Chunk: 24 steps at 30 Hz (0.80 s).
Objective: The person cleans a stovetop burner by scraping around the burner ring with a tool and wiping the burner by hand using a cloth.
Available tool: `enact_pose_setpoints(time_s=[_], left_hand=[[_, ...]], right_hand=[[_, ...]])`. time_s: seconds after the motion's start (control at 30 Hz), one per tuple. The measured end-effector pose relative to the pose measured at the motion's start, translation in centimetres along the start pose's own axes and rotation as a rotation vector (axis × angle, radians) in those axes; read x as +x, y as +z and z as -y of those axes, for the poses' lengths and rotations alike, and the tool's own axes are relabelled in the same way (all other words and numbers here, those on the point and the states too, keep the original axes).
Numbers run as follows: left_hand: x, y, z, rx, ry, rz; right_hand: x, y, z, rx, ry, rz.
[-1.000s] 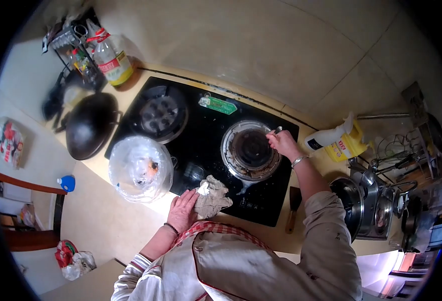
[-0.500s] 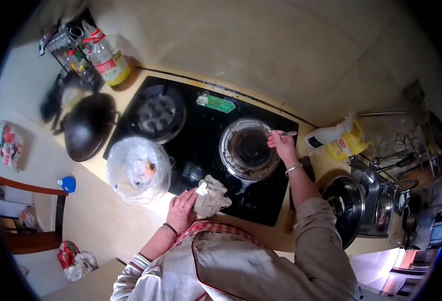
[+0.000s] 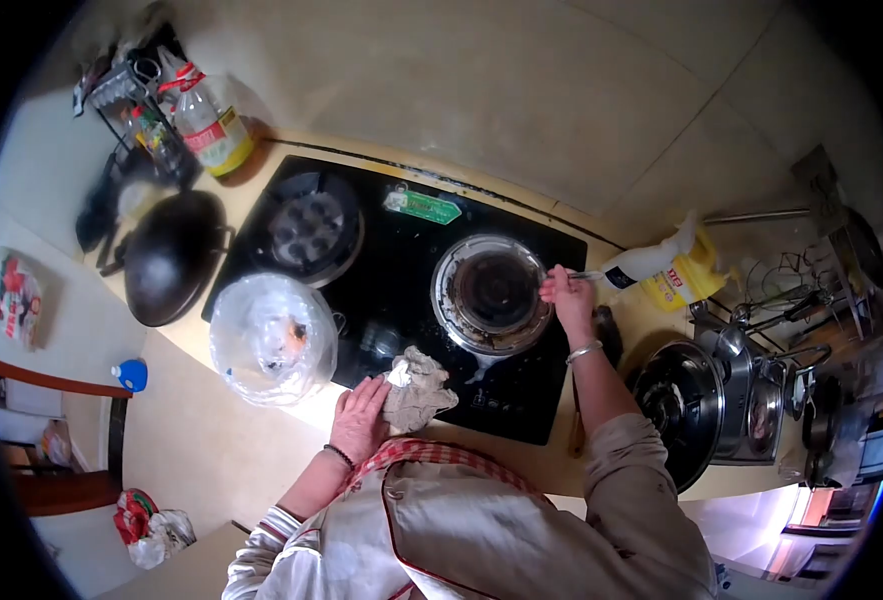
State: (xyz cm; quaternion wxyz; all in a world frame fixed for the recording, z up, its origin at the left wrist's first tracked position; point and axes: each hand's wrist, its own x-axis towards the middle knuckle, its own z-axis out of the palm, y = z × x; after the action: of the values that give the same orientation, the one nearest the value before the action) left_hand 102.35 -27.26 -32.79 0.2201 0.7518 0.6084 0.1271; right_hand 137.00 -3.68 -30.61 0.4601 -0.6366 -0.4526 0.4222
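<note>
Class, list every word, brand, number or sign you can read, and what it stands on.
Nothing reads clearly enough to quote.
Label on bottle of yellow liquid: too blurred.
Red label on yellow container: too blurred.
Green sticker on black cooktop: too small.
Cooktop's white symbols: too small.
Packet, far left: blurred.

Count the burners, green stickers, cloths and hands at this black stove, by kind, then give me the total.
Burners: 2
Green stickers: 1
Cloths: 1
Hands: 2, left hand on the cloth, right hand holding a thin metal tool
Total: 6
</note>
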Motion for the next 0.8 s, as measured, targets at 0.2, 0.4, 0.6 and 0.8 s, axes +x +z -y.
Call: enact_pose_setpoints(time_s=[0.2,0.4,0.6,0.8], left_hand=[[-0.1,0.1,0.2,0.000,0.007,-0.002],[-0.1,-0.1,-0.1,-0.002,0.005,-0.002],[-0.1,-0.1,0.2,-0.007,0.006,0.008],[-0.2,0.2,0.3,0.008,-0.001,0.011]], right_hand=[[0.7,2.2,-1.2,0.095,-0.089,0.051],[-1.0,2.7,-1.3,-0.233,-0.359,0.021],[-1.4,2.5,-0.9,-0.505,-0.435,-0.021],[-2.3,0.8,-0.7,-0.178,-0.432,-0.075]])
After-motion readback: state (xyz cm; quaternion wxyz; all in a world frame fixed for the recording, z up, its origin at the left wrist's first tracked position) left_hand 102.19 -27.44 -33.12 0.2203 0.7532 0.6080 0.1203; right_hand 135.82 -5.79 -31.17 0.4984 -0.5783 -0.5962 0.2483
